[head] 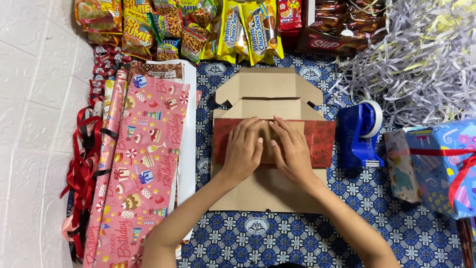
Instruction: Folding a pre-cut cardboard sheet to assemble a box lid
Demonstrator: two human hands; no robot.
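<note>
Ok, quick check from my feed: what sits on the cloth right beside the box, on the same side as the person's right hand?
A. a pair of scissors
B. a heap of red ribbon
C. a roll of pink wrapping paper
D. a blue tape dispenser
D: the blue tape dispenser stands just off the edge of the cardboard box, on the side of the right hand; the pink wrapping paper and red ribbon lie on the other side, and no scissors show.

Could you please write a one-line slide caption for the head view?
Left hand and right hand press flat on a brown cardboard box banded with dark red paper.
</note>
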